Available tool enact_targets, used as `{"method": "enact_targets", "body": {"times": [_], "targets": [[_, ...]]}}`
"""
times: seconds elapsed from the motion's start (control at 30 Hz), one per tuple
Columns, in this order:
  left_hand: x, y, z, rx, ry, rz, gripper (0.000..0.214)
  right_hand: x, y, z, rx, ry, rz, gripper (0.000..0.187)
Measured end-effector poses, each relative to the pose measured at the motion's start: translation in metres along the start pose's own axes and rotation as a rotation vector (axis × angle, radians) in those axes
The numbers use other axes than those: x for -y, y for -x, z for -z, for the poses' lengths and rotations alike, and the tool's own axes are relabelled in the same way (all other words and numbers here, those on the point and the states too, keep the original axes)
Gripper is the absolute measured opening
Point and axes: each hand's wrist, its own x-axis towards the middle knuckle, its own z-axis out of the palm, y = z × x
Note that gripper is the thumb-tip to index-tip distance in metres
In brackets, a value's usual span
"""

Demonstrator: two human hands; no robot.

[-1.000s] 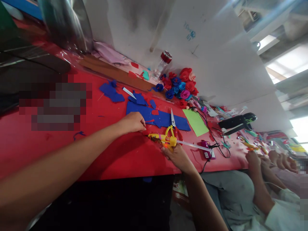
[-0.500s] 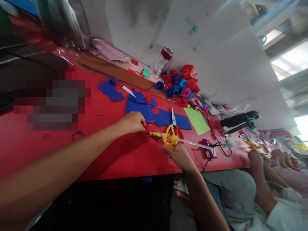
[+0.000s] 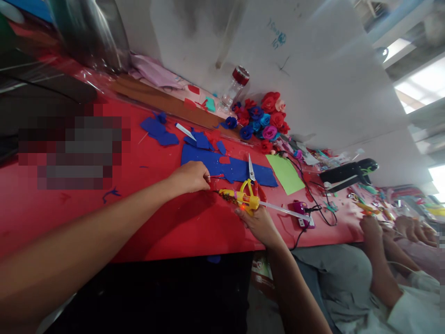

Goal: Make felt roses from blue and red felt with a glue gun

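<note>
My right hand (image 3: 260, 224) grips a yellow glue gun (image 3: 239, 198) with a clear glue stick poking out behind it; its nozzle points left toward my left hand. My left hand (image 3: 189, 176) pinches a thin stick with a small red piece (image 3: 216, 176) at the edge of a long blue foam sheet (image 3: 229, 168). Scissors (image 3: 251, 180) with red and yellow handles lie on the red table (image 3: 167, 222) just behind the glue gun.
Blue foam scraps (image 3: 160, 131), a green sheet (image 3: 285, 173), a pile of red, blue and pink foam roses (image 3: 264, 120) and a red-capped jar (image 3: 234, 88) sit toward the wall. A purple power plug (image 3: 301, 214) with cords lies right. Another person's hands (image 3: 371, 227) work at far right.
Both hands have stayed almost in place; the glue gun nozzle has edged slightly nearer the piece in my left hand. The view shifted a little.
</note>
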Motion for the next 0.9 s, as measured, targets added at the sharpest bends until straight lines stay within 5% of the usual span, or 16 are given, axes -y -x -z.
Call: {"method": "enact_targets", "body": {"times": [0.9], "targets": [[0.0012,0.0006,-0.0016,-0.015,0.037,0.002,0.025,0.0056,0.0050,0.0014,0.002,0.089,-0.014,0.029]]}}
